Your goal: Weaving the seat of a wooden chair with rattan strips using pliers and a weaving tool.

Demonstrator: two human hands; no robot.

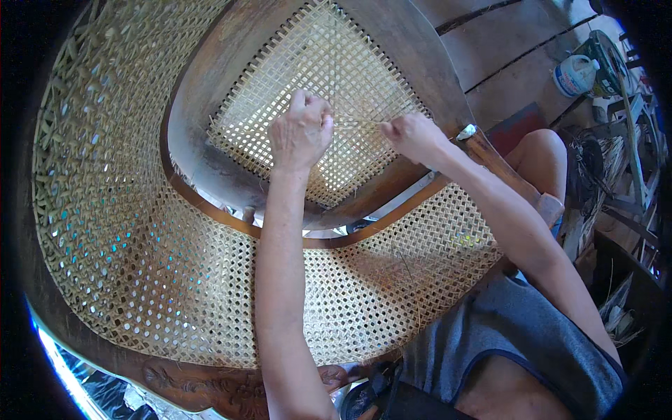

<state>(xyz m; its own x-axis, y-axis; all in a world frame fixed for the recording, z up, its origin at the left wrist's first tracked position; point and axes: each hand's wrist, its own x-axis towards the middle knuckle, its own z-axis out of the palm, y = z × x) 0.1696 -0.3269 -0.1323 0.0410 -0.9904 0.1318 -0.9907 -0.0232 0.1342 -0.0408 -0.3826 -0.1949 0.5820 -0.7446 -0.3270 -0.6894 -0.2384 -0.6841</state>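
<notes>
A wooden chair with a woven cane seat panel (318,66) stands before me, the panel set into a dark wooden seat frame (434,52). Over the middle of that panel is my left hand (301,133), its fingers curled closed and the back of the hand toward me. Near the panel's right edge, my right hand (414,138) is closed in a pinch. A thin pale cane strand (357,127) appears to stretch between the two hands, just above the weave. Its ends are hidden in my fingers.
The curved cane backrest (210,294) wraps around the near and left sides, under my left forearm. A carved wooden rail (203,385) edges it. On the floor at the right are a plastic jug (575,75), a dark green container (606,63) and loose fibre bundles (609,175).
</notes>
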